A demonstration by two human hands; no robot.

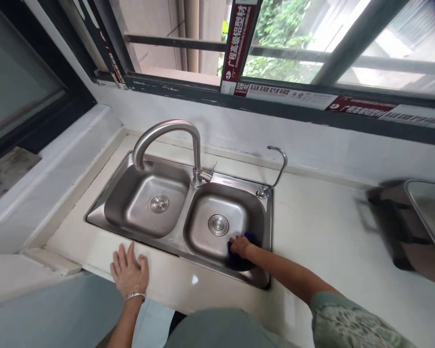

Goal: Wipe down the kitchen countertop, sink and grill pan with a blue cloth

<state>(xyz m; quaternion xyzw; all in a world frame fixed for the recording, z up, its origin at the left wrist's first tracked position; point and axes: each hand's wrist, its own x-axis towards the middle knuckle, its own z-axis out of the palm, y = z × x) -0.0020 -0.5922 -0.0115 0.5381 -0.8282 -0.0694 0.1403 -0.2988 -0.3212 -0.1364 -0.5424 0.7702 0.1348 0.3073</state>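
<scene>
A dark blue cloth [235, 257] lies bunched in the right basin [203, 217] of a steel double sink, near its front right corner. My right hand [240, 245] reaches into that basin with its fingers closed on the cloth; part of the cloth is hidden under the hand. On the pale counter in front of the left basin [130, 198], my left hand [130, 273] rests flat, its fingers spread and holding nothing. A curved steel faucet [170, 126] rises between the basins, its spout over the left one.
A thin curved tap [283, 164] stands at the sink's back right corner. Farther right on the counter [322, 232] is a brown appliance with a glass lid [433, 208]. Windows with dark frames [188, 92] run behind the sink, above a white wall.
</scene>
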